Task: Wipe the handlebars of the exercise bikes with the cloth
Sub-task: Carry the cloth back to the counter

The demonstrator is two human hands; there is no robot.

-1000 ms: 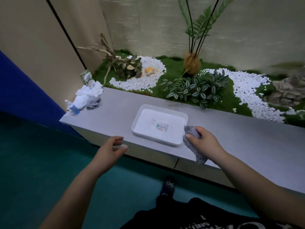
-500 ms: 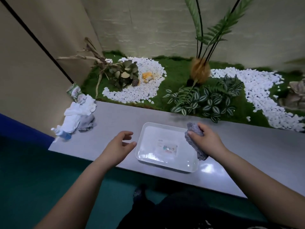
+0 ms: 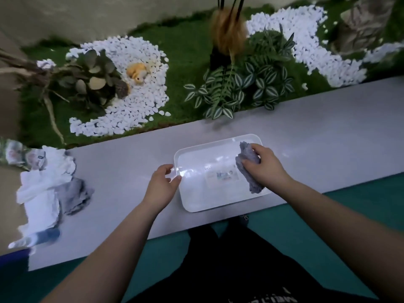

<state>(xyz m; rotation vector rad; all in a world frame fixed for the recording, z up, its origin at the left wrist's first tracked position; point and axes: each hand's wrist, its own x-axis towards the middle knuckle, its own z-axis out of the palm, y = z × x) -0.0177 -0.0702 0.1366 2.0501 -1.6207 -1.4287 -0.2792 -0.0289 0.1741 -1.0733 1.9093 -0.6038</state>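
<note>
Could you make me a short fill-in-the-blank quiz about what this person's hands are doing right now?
1. The right hand grips a crumpled grey ____.
2. The grey cloth hangs over a shallow white plastic ____.
3. The left hand touches the white tray's ____ edge.

Missing words: cloth; tray; left

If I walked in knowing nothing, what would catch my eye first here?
Probably the right hand gripping a grey cloth over the right end of a white tray on the grey ledge, while the left hand touches the tray's left rim. Behind lies a mossy display with white pebbles.
</note>
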